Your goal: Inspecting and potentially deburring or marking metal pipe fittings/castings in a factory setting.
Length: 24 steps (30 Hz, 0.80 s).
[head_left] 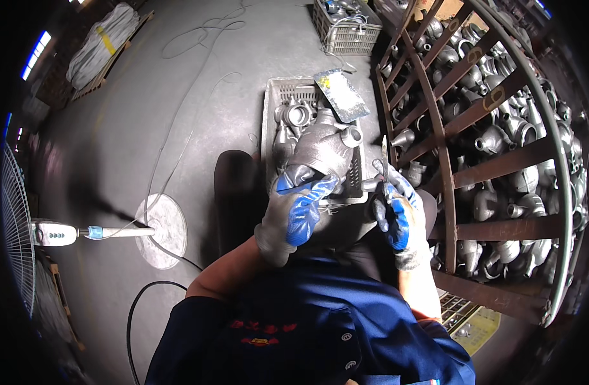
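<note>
My left hand (299,212), in a grey glove with a blue coated palm, is closed on a large grey metal casting (321,149) with a wide round body and a short side spout. The casting is held over a grey plastic crate (267,128), where more metal castings (296,115) lie. In my right hand (400,215), gloved alike, is a slim knife-like tool (384,154), its thin blade pointing away from me. The blade stands apart from the casting, to its right. My fingers hide most of the tool's handle.
A shallow tray (341,95) with white material rests on the crate's far right corner. Close on the right stands a rusty metal cage (445,160) full of castings. Another crate (352,40) is farther off. At left are a standing fan (57,233) and loose cables (172,135).
</note>
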### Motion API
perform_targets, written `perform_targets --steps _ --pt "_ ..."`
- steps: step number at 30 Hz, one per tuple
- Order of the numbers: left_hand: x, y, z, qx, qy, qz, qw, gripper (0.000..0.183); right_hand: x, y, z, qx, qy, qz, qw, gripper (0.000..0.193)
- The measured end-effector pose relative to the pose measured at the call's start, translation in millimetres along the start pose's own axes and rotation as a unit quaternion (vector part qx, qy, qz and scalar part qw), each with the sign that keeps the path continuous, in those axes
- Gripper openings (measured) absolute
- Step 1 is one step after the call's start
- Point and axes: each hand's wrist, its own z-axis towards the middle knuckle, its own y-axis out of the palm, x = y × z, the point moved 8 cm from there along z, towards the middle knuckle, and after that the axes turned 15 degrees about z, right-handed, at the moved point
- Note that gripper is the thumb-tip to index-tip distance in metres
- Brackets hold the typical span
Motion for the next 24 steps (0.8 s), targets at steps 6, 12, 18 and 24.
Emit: perform_targets --steps 6,12,18,24 --pt "-24 6 -7 -0.005 -0.191 -0.262 0.946 0.018 1 14 -5 0.027 -0.004 0.014 1.000 0.039" --pt "-14 2 -10 0.021 -0.171 -0.329 0.928 0.024 -1 23 -4 0.016 0.015 -0.040 0.999 0.034" --pt "-38 1 -12 -0.041 -0.105 -0.160 0.981 0.028 -9 32 0 0.034 -0.016 -0.029 0.999 0.033" --pt "-41 7 -12 -0.102 -0.013 0.199 0.975 0.029 -18 40 -1 0.029 -0.048 -0.070 0.996 0.035"
